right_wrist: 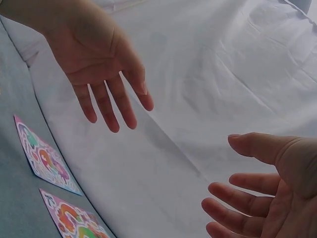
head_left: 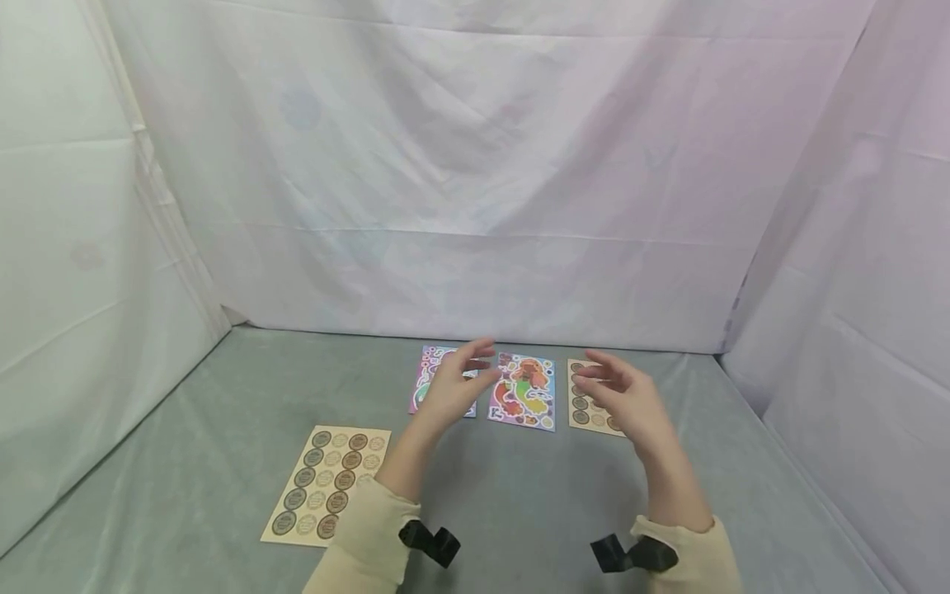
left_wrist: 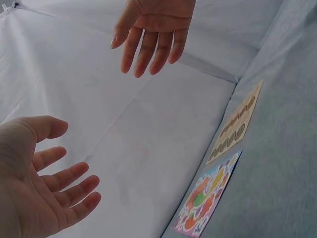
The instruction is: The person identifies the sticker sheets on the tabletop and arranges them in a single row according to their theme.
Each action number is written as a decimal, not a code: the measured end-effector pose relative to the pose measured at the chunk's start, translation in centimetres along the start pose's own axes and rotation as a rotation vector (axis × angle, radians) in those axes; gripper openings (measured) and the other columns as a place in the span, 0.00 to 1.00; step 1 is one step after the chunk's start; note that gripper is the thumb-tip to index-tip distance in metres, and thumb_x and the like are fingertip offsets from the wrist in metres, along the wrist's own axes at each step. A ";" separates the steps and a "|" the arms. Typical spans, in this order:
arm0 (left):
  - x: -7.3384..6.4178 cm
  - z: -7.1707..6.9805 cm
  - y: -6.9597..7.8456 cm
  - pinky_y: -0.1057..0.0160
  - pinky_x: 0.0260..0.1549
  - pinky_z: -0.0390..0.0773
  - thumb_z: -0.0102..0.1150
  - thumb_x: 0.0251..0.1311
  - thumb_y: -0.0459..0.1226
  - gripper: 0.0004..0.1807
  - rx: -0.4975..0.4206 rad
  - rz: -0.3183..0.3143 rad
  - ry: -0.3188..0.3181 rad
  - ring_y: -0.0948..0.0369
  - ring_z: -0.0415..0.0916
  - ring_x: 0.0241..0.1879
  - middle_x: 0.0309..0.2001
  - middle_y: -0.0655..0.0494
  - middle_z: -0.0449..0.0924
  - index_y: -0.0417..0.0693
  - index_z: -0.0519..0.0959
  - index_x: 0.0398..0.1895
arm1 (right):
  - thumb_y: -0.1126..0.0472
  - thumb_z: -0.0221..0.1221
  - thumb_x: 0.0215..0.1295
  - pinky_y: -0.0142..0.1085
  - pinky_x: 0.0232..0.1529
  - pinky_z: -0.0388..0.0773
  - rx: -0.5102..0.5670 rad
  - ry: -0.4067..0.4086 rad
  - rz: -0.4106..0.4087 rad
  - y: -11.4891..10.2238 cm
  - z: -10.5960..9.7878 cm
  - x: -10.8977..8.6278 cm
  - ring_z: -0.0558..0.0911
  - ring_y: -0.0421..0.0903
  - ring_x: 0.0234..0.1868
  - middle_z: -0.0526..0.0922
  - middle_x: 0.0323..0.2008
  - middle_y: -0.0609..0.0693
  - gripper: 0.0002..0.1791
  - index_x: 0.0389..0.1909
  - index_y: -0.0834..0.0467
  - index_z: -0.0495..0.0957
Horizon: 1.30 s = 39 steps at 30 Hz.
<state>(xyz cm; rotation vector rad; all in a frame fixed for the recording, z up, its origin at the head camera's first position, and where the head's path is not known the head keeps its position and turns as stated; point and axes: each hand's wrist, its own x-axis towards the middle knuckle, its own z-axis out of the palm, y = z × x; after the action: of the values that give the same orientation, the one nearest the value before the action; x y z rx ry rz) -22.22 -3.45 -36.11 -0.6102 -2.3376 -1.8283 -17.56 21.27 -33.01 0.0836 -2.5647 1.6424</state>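
Observation:
Both hands hover over the grey table with palms facing each other and relaxed fingers apart, nothing between them. In the head view my left hand (head_left: 449, 388) overlaps a purple and pink sticker sheet (head_left: 423, 384). My right hand (head_left: 627, 400) partly covers a beige sheet of round brown labels (head_left: 580, 404) at the right. Between the hands lies a colourful sticker sheet (head_left: 525, 392) with red, green and yellow shapes. A larger-looking beige sheet of round labels (head_left: 322, 487) lies nearer, at the left, its right side partly behind the left forearm.
The grey cloth-covered table (head_left: 519, 495) meets a white fabric backdrop (head_left: 475, 181) right behind the row of sheets. White fabric walls (head_left: 74, 247) stand at both sides. A black strap (head_left: 429, 542) with a small block sits on each wrist over cream sleeves.

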 end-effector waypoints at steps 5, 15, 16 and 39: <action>0.7 1.9 0.0 0.51 0.50 0.76 0.61 0.61 0.37 0.27 -0.024 -0.021 -0.023 0.48 0.72 0.56 0.56 0.48 0.75 0.46 0.70 0.64 | 0.52 0.60 0.66 0.32 0.46 0.76 0.007 0.036 0.023 0.6 -1.1 0.2 0.75 0.49 0.56 0.76 0.57 0.58 0.35 0.70 0.56 0.62; 1.3 5.2 -0.8 0.53 0.48 0.77 0.60 0.62 0.36 0.26 -0.065 0.000 -0.055 0.46 0.72 0.55 0.55 0.43 0.76 0.42 0.70 0.64 | 0.51 0.59 0.67 0.29 0.46 0.76 0.018 0.089 0.032 2.3 -2.8 0.7 0.76 0.35 0.48 0.74 0.59 0.62 0.35 0.71 0.59 0.60; 1.3 5.5 -0.8 0.53 0.48 0.77 0.59 0.62 0.36 0.26 -0.054 -0.013 -0.054 0.47 0.73 0.55 0.55 0.44 0.76 0.43 0.70 0.64 | 0.51 0.59 0.67 0.28 0.45 0.75 0.018 0.092 0.037 2.5 -2.9 0.7 0.76 0.34 0.48 0.73 0.59 0.62 0.36 0.71 0.59 0.60; 3.2 11.2 -2.1 0.47 0.57 0.69 0.63 0.58 0.43 0.33 -0.050 -0.157 -0.055 0.49 0.66 0.62 0.62 0.46 0.71 0.46 0.67 0.67 | 0.46 0.61 0.63 0.47 0.57 0.69 -0.003 0.167 0.143 7.7 -3.9 2.4 0.67 0.60 0.63 0.67 0.64 0.65 0.42 0.71 0.63 0.58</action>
<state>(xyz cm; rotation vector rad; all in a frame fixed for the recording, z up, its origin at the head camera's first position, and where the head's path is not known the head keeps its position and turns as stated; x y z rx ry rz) -24.20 7.58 -40.00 -0.5013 -2.4453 -1.9649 -20.51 28.08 -38.11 -0.2321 -2.4980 1.6146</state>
